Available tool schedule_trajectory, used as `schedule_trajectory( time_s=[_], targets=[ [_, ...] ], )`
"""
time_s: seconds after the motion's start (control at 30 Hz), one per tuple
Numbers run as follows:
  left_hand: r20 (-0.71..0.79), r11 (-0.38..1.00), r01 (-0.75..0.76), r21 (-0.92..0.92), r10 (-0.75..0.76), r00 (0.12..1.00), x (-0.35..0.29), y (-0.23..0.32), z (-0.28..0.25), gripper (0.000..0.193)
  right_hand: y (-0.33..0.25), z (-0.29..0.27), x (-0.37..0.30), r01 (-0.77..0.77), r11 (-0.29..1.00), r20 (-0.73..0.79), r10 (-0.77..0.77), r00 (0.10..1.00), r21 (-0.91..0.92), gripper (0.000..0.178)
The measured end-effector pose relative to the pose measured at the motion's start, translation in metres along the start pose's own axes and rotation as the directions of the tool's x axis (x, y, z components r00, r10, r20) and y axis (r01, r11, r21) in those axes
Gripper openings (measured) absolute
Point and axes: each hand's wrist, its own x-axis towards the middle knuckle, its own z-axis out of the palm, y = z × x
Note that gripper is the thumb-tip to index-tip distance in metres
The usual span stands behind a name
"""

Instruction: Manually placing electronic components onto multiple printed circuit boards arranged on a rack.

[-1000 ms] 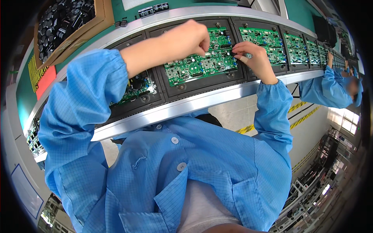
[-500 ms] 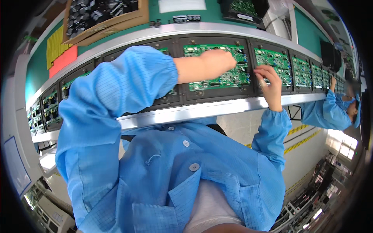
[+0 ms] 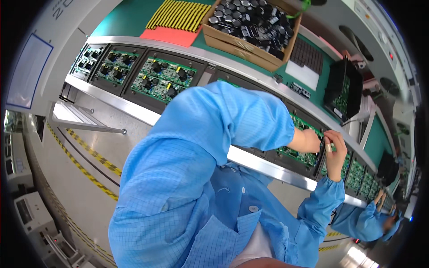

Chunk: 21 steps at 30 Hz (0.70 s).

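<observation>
My left hand (image 3: 307,141) reaches across my body and rests low over a green circuit board (image 3: 302,157) in a black carrier frame. Its fingers are curled, and the fingertips are mostly hidden behind the back of the hand. Close beside it, at the right edge of the same board, is my right hand (image 3: 336,154). Thumb and fingers there are pinched together, with a pale band around one finger. Whatever either hand holds is too small or covered to make out. My blue left sleeve hides part of the row of carriers.
More populated boards (image 3: 163,77) sit in carriers along the line, bordered by a metal rail (image 3: 272,169). Behind stand a cardboard box (image 3: 241,46) of black components, yellow strips (image 3: 176,15), a red sheet (image 3: 169,37) and a black bin (image 3: 347,91). A co-worker's blue sleeve (image 3: 357,221) is at far right.
The view has swung left and tilted, so the line now slopes down to the right. My hands have come closer together, the fingertips nearly meeting at the board's right edge.
</observation>
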Motion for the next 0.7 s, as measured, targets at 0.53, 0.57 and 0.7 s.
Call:
schedule_trajectory(
  time_s=[0.53,0.57,0.7],
  targets=[
    [-0.758,0.78,-0.448,-0.438,-0.052,0.65,0.059,-0.038,0.083,0.056,-0.181,0.117,0.195,0.668,0.69,0.079,-0.677,0.732,-0.278,0.054],
    [-0.712,0.756,-0.408,-0.513,-0.109,0.693,0.029,-0.05,0.073,0.057,-0.193,0.131,0.198,0.687,0.669,0.086,-0.696,0.713,-0.283,0.059],
    [-0.5,0.599,-0.291,-0.746,-0.215,0.839,-0.028,-0.006,0.065,0.059,-0.197,0.154,0.209,0.727,0.577,0.211,-0.71,0.672,-0.373,0.075]
  ],
)
